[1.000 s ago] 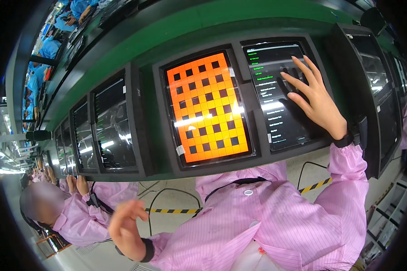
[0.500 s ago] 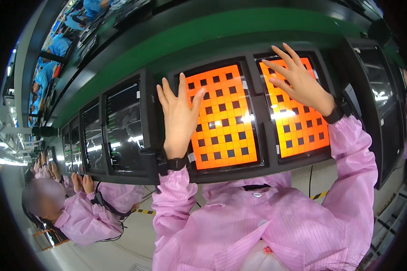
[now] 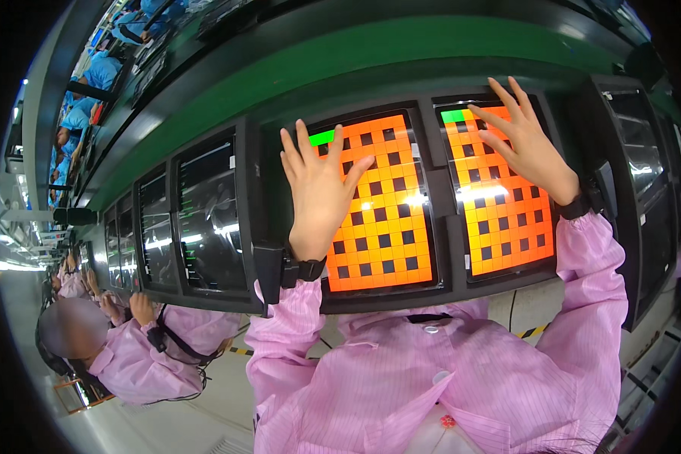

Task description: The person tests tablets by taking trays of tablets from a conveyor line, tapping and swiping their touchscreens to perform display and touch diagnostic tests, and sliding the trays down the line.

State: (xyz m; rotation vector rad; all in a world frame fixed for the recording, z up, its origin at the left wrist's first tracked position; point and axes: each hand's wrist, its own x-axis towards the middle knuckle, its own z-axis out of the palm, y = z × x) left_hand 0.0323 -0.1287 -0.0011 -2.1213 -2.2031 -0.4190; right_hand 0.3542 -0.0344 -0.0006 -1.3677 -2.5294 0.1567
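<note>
Two lit screens stand side by side in a black frame, each showing an orange grid with black squares. My left hand (image 3: 316,181) lies over the left part of the left screen (image 3: 386,219), fingers spread, its index finger near a green patch in the upper left corner. Over the upper part of the right screen (image 3: 507,227) is my right hand (image 3: 528,147), also spread, beside a green patch at that screen's upper left. Neither hand holds anything. Whether the fingertips touch the glass I cannot tell.
Dark screens (image 3: 208,216) sit in the black frame (image 3: 424,301) to the left, and another dark screen (image 3: 637,144) is at the right. A green surface (image 3: 356,60) runs behind. At the left, a person in pink (image 3: 155,356) sits along the bench; people in blue (image 3: 98,72) are farther off.
Green patches have appeared at the upper left corners of both lit screens. Both hands have shifted slightly to the right in the picture, as have the screens.
</note>
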